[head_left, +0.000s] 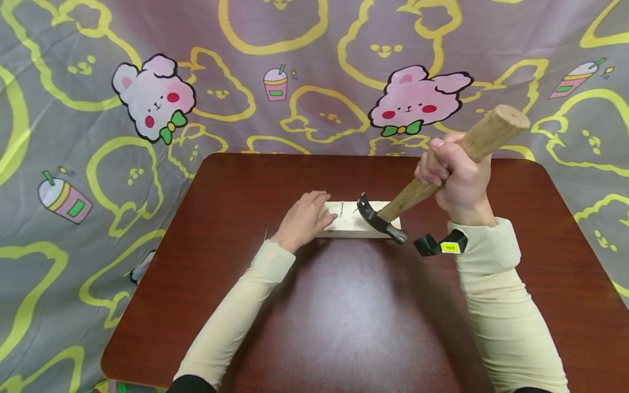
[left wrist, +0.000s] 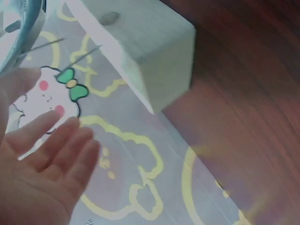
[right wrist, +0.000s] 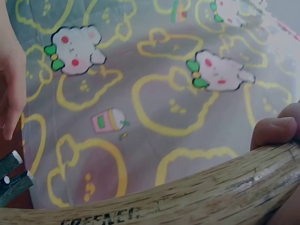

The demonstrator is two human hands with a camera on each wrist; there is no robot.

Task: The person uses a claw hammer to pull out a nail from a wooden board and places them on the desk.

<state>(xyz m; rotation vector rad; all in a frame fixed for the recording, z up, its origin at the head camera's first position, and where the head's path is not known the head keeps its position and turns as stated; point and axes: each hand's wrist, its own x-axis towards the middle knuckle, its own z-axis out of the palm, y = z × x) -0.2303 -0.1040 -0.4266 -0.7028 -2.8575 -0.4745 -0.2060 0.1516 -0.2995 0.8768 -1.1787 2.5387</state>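
Note:
My right hand (head_left: pixel 462 172) grips the wooden handle (head_left: pixel 413 194) of a claw hammer partway along, with the butt end up to the right. The black hammer head (head_left: pixel 375 215) overlaps the right part of a pale wooden block (head_left: pixel 339 233) in the head view. One nail (head_left: pixel 342 208) stands upright in the block's top; another nail (head_left: pixel 356 209) leans near the claw. My left hand (head_left: pixel 304 218) lies at the block's left end, fingers extended. From the left wrist, that hand (left wrist: pixel 51 159) shows loosely bent fingers beside the block (left wrist: pixel 164 70), holding nothing.
A dark red-brown table (head_left: pixel 344 305) carries the block. Behind and beside it hangs a grey curtain (head_left: pixel 314 65) with cartoon prints. A thin dark piece (head_left: pixel 266 233) shows beside the left wrist. A small black camera (head_left: pixel 442 243) sits on the right wrist.

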